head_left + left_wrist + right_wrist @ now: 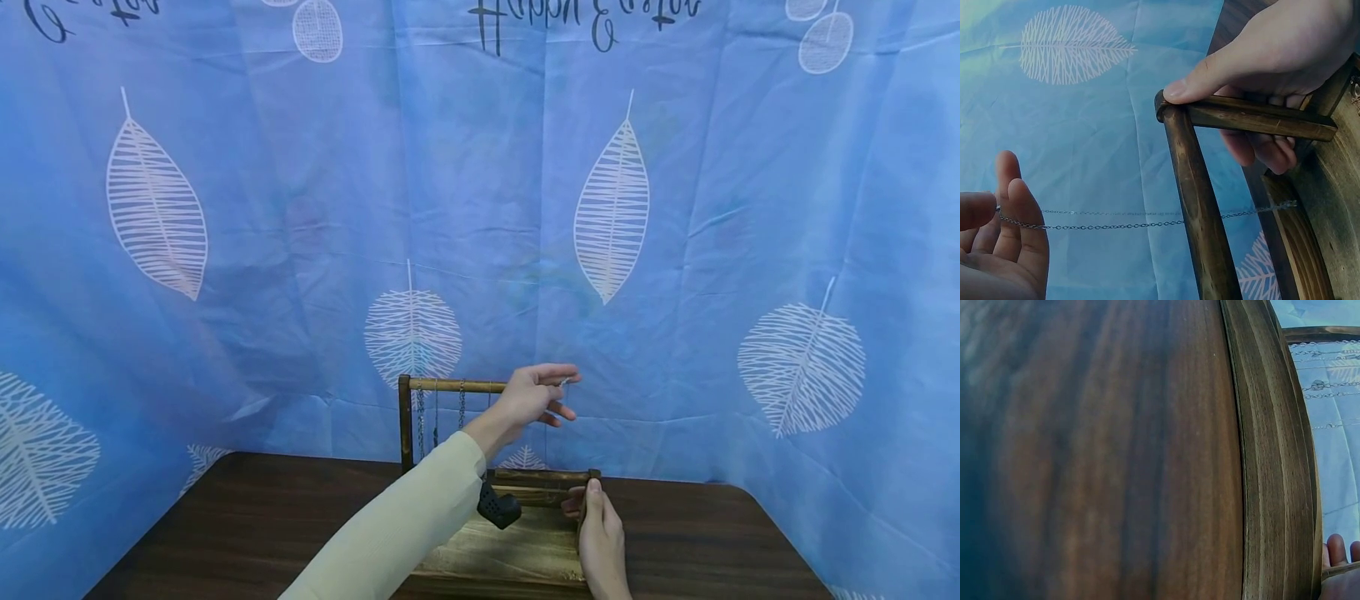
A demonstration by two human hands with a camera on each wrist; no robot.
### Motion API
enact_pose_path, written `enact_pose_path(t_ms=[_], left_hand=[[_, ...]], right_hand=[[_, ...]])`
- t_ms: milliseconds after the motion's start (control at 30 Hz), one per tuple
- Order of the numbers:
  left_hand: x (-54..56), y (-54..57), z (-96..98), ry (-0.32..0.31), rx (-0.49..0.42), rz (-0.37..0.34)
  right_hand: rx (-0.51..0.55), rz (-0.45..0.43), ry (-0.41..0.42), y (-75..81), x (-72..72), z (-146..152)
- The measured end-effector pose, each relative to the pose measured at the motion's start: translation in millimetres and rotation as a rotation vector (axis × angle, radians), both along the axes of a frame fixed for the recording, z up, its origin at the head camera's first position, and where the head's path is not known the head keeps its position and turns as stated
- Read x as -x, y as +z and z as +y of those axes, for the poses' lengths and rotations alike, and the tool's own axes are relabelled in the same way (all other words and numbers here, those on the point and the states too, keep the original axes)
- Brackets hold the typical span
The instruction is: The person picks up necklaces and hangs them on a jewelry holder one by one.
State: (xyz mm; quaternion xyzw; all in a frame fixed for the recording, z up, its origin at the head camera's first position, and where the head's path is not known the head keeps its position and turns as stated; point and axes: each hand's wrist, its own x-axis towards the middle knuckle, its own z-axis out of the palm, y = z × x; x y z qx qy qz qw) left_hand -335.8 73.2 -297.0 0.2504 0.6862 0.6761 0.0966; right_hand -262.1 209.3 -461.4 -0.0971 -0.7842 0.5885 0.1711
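My left hand [534,395] is raised beside the top rail of a wooden jewelry stand [450,385]. In the left wrist view, its thumb and a fingertip pinch one end of a thin silver chain necklace [1110,227], with the other fingers spread. Two strands of the chain extend past a dark wooden bar [1200,206] toward the stand's base. My right hand [603,537] grips a short wooden post [1260,119] at the stand's right side, thumb on its end and fingers around the far side. Part of the stand is hidden by the left arm.
Other chains [462,406] hang from the top rail on the left. The stand's wooden tray [517,546] lies in front, on a dark brown table [322,508]. Behind rises a blue cloth [480,208] with white leaf prints. A black device [498,506] sits by the left wrist.
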Motion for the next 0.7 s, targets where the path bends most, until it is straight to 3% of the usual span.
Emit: enact_pose_path(t_ms=[700], left_hand=[[2.9, -3.2, -20.9, 0.042, -0.022, -0.014]], right_hand=[[-0.001, 0.011, -0.006, -2.4, 0.4, -1]])
